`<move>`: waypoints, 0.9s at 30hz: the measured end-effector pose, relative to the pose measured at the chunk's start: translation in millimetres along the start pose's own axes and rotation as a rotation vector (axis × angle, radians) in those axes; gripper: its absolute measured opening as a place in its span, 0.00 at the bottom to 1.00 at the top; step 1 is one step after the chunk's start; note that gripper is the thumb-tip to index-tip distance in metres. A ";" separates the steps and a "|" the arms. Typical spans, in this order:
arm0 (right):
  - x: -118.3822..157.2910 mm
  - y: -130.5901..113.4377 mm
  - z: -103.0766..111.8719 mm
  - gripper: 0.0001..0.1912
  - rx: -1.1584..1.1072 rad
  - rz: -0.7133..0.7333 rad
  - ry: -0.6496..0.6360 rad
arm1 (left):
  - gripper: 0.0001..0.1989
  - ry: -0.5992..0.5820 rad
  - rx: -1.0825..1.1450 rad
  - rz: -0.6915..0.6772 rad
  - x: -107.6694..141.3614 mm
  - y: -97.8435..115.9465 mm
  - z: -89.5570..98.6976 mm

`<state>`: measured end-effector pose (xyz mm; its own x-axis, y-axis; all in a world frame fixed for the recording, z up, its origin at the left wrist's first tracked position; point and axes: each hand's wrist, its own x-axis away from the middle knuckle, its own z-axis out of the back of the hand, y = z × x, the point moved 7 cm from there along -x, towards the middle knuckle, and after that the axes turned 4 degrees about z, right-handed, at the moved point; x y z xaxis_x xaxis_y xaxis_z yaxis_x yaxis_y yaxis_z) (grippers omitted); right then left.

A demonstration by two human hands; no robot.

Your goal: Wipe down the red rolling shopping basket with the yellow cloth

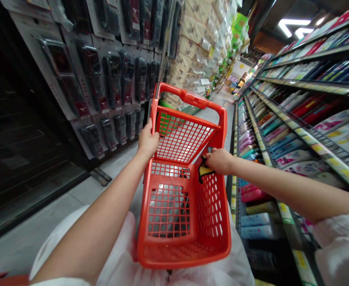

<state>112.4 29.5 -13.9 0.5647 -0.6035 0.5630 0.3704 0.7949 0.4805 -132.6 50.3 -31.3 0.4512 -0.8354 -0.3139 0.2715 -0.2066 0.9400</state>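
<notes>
A red plastic shopping basket point(146, 222) with grid walls stands in front of my legs, its handle frame point(189, 97) at the far end. My left hand point(148, 142) is closed around the left side of its frame. Over the right wall, my right hand point(219, 160) pinches a small black-and-yellow item point(204, 170), whose kind I cannot make out. A grey bit shows at the fingertips. Inside the basket, a slanted red grid panel point(183, 135) spans the far part. Floor shows through the bottom grid.
Packaged dark goods point(88, 75) hang on a display rack at left. Beige tissue packs point(189, 51) are stacked beyond it. Shelves of bottles point(293, 135) line the right side closely. The grey floor aisle point(223, 97) runs away between them.
</notes>
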 end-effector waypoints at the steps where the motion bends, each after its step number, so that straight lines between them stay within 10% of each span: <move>1: 9.6 -21.5 -2.9 0.11 -0.008 0.071 -0.046 | 0.36 0.000 -0.009 0.007 0.3 0.8 0.6; 5: 54.1 -103.4 -9.4 0.13 -0.153 0.296 -0.038 | 0.37 0.010 -0.050 0.035 0.4 1.1 4.1; 8: 72.7 -118.3 -13.5 0.13 -0.269 0.324 0.058 | 0.36 -0.010 -0.052 0.026 -0.6 0.4 5.2; 11: 65.9 -81.8 -17.8 0.12 -0.300 0.232 0.180 | 0.35 -0.056 -0.024 -0.033 -1.3 1.4 4.3; 20: -2.9 135.8 4.6 0.16 -0.111 -0.303 0.619 | 0.33 -0.057 -0.013 -0.027 0.5 0.7 6.5; 23: -8.3 155.4 6.9 0.15 -0.069 -0.423 0.665 | 0.33 -0.033 -0.037 -0.002 -0.1 -0.4 8.2; 27: -3.3 123.4 -7.5 0.19 -0.162 -0.433 0.623 | 0.34 -0.022 -0.072 -0.009 -3.0 -3.3 9.0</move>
<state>161.9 130.0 38.5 0.6377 -0.7539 -0.1580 0.7288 0.5242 0.4405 -142.6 48.9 -32.3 0.4297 -0.8451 -0.3182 0.3359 -0.1775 0.9250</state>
